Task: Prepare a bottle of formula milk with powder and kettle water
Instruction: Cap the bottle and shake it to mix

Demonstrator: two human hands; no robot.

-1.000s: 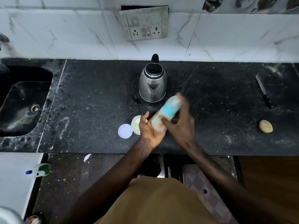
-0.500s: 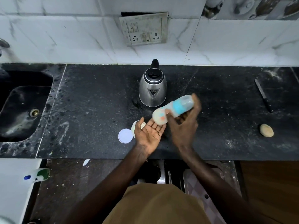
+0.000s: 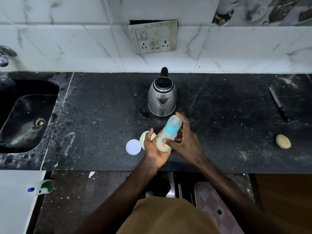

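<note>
Head camera, looking down on a kitchen worktop: a person's right hand [image 3: 186, 141] grips a baby bottle [image 3: 168, 135], with the fingers curled round its far side and the thumb pressed on the lower body. The bottle is tilted, its clear cap and blue collar pointing away towards the kettle [image 3: 162, 97]. Its pale, milky base rests in the left hand [image 3: 154, 150], which lies palm up with thumb raised and fingers relaxed beneath the bottle.

The steel kettle stands upright just behind the bottle's cap, spout facing the person, near the tiled wall and below a socket panel [image 3: 152, 37]. Just beside the left hand, a round powder tub [image 3: 143, 137] is partly hidden by the thumb. Its white lid [image 3: 133, 147] lies flat on the black counter [image 3: 101, 115], touching or nearly touching the tub.

Both hands work near the counter's front edge, with the wrists crossing it. To the left, a broad stretch of speckled stone runs to the rim of the sunken sink [image 3: 25, 115], with a tap [image 3: 5, 55] at the frame's edge. To the right, an equally wide stretch separates the hands from a knife [image 3: 278, 103] and a yellowish lump [image 3: 283, 141], both well apart from the bottle and close to the right edge of the frame.
</note>
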